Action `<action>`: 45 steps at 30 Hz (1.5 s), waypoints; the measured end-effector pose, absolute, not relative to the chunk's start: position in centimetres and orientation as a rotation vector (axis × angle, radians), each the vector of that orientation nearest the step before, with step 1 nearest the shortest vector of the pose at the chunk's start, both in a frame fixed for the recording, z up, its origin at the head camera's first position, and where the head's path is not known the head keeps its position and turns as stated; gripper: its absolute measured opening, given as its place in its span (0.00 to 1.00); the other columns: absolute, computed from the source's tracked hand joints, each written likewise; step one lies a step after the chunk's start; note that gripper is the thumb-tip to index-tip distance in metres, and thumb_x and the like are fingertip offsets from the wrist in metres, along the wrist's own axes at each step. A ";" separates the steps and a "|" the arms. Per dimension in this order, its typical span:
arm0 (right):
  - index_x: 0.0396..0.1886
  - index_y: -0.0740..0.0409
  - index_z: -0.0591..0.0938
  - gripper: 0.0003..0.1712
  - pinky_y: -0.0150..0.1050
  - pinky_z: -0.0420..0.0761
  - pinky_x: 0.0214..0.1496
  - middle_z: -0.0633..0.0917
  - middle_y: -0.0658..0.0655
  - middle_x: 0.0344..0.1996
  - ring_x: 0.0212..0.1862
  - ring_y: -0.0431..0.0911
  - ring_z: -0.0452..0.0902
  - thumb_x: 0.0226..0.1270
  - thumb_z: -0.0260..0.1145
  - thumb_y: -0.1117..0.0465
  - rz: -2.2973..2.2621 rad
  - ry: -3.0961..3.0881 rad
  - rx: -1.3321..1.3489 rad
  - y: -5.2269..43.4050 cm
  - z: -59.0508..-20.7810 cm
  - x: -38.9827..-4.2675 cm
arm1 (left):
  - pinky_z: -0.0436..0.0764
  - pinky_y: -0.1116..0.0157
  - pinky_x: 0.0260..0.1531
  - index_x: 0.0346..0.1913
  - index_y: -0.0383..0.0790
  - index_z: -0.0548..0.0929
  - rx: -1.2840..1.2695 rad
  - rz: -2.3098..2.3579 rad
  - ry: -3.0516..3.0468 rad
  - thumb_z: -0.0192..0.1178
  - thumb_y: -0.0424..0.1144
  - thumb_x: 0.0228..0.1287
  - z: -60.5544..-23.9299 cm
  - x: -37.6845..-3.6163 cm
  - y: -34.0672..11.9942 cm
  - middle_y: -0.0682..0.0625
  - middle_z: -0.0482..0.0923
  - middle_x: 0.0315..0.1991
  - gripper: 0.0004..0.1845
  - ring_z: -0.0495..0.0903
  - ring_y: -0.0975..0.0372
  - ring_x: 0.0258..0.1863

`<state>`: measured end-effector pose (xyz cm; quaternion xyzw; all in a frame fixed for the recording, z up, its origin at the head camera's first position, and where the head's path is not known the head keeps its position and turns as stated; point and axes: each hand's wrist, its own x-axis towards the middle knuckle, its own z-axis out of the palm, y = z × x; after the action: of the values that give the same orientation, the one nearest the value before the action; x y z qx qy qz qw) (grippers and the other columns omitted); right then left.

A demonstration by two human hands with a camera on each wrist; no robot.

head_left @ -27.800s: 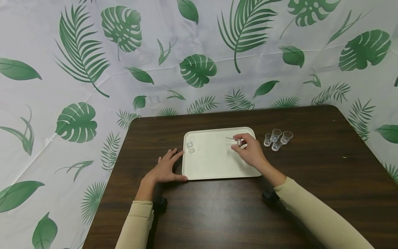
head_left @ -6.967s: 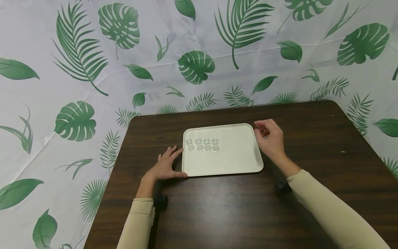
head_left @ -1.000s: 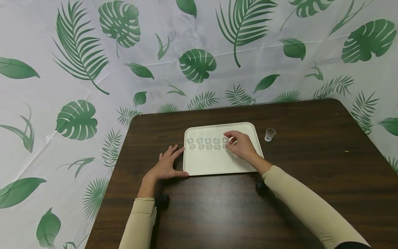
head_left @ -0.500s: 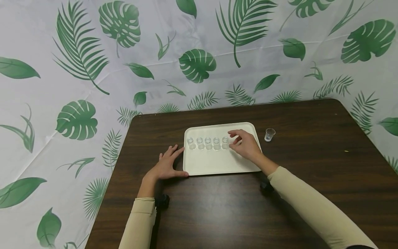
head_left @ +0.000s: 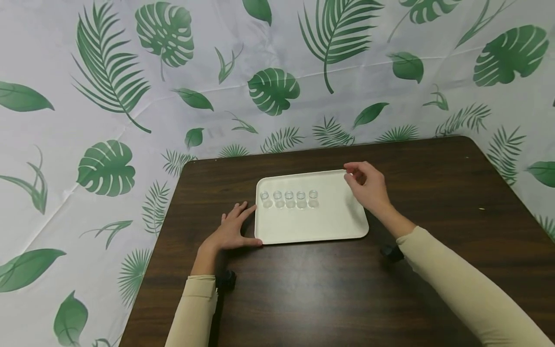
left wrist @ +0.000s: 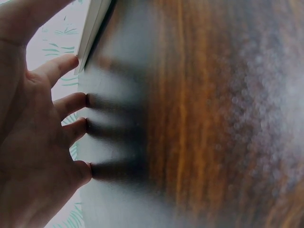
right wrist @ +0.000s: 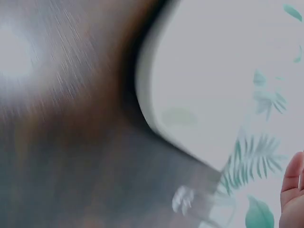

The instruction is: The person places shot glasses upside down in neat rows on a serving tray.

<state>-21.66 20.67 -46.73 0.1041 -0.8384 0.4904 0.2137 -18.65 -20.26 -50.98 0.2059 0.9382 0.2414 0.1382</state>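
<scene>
Several small clear plastic cups (head_left: pixel 289 199) stand in a row on the left and middle of the white tray (head_left: pixel 303 229). My left hand (head_left: pixel 230 233) rests spread at the tray's left end, thumb at the near corner and index finger at the left edge. In the left wrist view, the other fingertips (left wrist: pixel 81 126) touch the table beside the tray. My right hand (head_left: pixel 368 185) hangs over the tray's far right corner with fingers loosely bent and nothing in them. Another clear cup (right wrist: pixel 185 199), blurred in the right wrist view, is on the table beyond the tray; the hand hides it in the head view.
The tray lies on a dark wood-grain table (head_left: pixel 303 294). A white cloth (head_left: pixel 217 120) with green leaf prints hangs behind and to the left of the table. A small yellow speck (head_left: pixel 482 208) lies at the table's right.
Cups have gone one by one from the table at right into the tray's row. My right hand let go of the row's last cup and moved right. The left hand stayed put.
</scene>
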 end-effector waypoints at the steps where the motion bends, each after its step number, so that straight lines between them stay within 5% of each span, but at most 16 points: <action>1: 0.48 0.61 0.85 0.12 0.28 0.73 0.35 0.83 0.56 0.38 0.35 0.42 0.76 0.66 0.66 0.67 1.363 -2.300 0.268 21.2 -46.4 -21.9 | 0.38 0.33 0.65 0.78 0.56 0.54 0.591 0.700 2.711 0.70 0.69 0.45 -51.0 -18.6 -20.3 0.43 0.43 0.78 0.59 0.37 0.46 0.77; 12: 0.47 0.66 0.84 0.11 0.25 0.71 0.33 0.84 0.52 0.34 0.30 0.34 0.75 0.70 0.60 0.67 1.449 -2.159 -0.170 26.4 -45.8 -23.3 | 0.38 0.33 0.65 0.79 0.57 0.53 0.582 0.690 2.712 0.69 0.70 0.45 -50.8 -18.7 -20.1 0.43 0.43 0.79 0.59 0.37 0.47 0.77; 28: 0.59 0.67 0.77 0.26 0.26 0.76 0.32 0.80 0.66 0.53 0.41 0.46 0.80 0.65 0.44 0.73 1.437 -2.536 -0.387 28.8 -48.5 -22.3 | 0.37 0.34 0.65 0.79 0.57 0.53 0.564 0.678 2.706 0.69 0.70 0.45 -50.7 -18.6 -20.0 0.44 0.42 0.79 0.59 0.37 0.47 0.77; 37: 0.66 0.70 0.70 0.28 0.35 0.82 0.33 0.74 0.71 0.60 0.47 0.58 0.77 0.65 0.51 0.75 1.576 -2.729 -0.336 29.1 -49.8 -22.2 | 0.37 0.34 0.65 0.79 0.57 0.53 0.564 0.682 2.705 0.69 0.71 0.45 -50.7 -18.6 -20.0 0.44 0.42 0.79 0.59 0.36 0.48 0.77; 45: 0.63 0.70 0.73 0.28 0.31 0.78 0.32 0.78 0.73 0.54 0.37 0.44 0.79 0.62 0.66 0.69 1.524 -2.819 -0.248 29.0 -49.9 -22.2 | 0.38 0.32 0.64 0.78 0.54 0.55 0.576 0.705 2.709 0.70 0.68 0.46 -50.4 -18.5 -20.0 0.42 0.44 0.78 0.58 0.38 0.45 0.77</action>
<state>-22.17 29.04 -49.91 -0.0772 -0.8765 0.4738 -0.0364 -18.45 -19.98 -50.42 0.1995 0.9384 0.2441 0.1414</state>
